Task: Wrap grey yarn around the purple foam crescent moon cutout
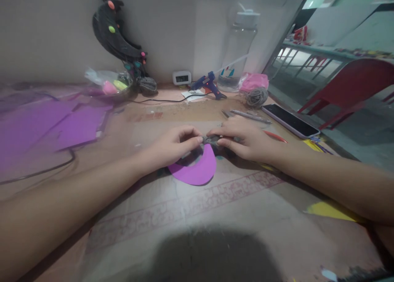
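A purple crescent cutout [198,174], seemingly paper or thin foam, is held just above the table between my hands. My left hand [181,144] is closed, thumb and forefinger pinching at the crescent's upper tip. Close beside it, my right hand [243,138] is also closed, its thumb and fingertips pinching a small greyish strand [210,140] that looks like yarn. The strand lies across the crescent's tip, between both sets of fingertips. My fingers hide much of it, and the crescent's left end is partly behind my left hand.
Purple sheets [80,126] lie at left. Along the back are a hanging dark crescent [115,31], a clock [182,78], a blue glue gun [209,85], a bottle [237,48] and a grey yarn ball [257,97]. A phone [291,120] and yellow scrap [332,211] lie right.
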